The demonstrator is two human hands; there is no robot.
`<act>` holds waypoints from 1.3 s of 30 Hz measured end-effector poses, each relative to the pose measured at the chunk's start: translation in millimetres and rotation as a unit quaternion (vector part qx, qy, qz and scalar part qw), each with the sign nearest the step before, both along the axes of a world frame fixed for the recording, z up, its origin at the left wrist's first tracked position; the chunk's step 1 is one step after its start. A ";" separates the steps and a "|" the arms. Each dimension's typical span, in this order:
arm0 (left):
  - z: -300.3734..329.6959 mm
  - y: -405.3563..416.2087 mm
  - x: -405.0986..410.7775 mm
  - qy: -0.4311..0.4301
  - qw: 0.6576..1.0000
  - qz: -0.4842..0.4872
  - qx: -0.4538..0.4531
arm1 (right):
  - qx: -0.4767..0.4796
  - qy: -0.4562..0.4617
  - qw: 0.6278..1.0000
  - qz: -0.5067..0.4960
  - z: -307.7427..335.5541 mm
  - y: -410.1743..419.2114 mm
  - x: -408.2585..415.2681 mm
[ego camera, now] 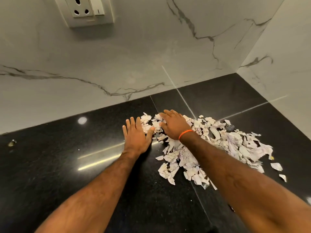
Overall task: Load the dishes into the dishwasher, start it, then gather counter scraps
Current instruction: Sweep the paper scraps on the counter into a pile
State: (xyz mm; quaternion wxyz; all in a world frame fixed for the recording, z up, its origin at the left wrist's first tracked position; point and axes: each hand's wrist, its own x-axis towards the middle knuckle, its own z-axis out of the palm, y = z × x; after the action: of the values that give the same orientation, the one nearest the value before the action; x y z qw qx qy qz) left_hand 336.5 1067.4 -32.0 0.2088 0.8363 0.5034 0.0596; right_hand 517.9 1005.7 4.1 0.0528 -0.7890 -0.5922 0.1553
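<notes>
2 bare forearms reach forward from the bottom edge over a black counter (50,165), glossy and speckled, with thin seams crossing it. Nearest on the right, loose outlying bits of torn paper lie apart from the main heap. The scraps (218,145), pale crumpled pieces with faint print, spread in a broad pile across the counter's right half, running from near the right forearm back toward the wall. The left hand (137,137) lies flat on the counter at the pile's left edge, palm down, fingers straight and close together, thumb angled out and touching the nearest scraps; it holds nothing. The right hand (174,126), just beyond and beside it, rests palm down on top of the pile's far left part, fingers extended and slightly spread over the paper, gripping nothing that shows. An orange band (185,133) circles the right wrist. Far left on the counter sits a small pale speck (12,143), too small to identify. Behind rises a white marble wall (134,56) with grey veins, meeting a side wall at the right corner. High on the left is a socket (84,9) with a switch.
</notes>
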 end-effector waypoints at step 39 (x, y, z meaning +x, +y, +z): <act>47.2 -68.6 173.1 -0.081 0.940 -0.330 -0.005 | 0.184 -0.052 0.938 -0.288 5.7 -168.5 146.5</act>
State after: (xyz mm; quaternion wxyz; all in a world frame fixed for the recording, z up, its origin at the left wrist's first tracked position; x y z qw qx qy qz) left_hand 509.7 998.7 15.2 0.2606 0.9469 0.1806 0.0525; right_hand 664.5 837.2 9.8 0.2089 -0.9091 -0.3598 -0.0196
